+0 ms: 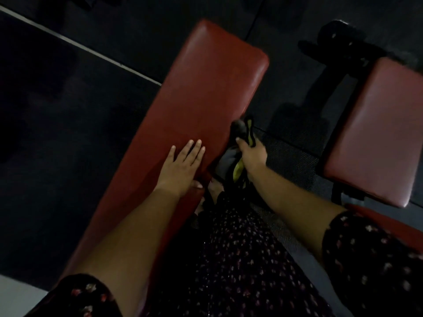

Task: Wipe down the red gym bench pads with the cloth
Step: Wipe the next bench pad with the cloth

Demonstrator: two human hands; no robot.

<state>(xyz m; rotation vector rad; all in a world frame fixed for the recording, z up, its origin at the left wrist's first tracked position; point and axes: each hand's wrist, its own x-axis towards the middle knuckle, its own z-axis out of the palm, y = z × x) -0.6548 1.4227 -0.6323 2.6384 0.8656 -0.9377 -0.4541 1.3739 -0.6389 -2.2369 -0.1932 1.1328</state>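
Left hand (183,164) lies flat, fingers straight, bracing the red pad (194,99); right hand (251,154), at three o'clock, grips the bunched cloth (243,130) against the pad's edge, likely wiping it

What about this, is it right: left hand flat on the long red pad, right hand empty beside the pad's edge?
Only the empty part is wrong. The head view shows the right hand gripping a dark and yellow cloth at the edge of the long red pad; the left hand does lie flat on it.
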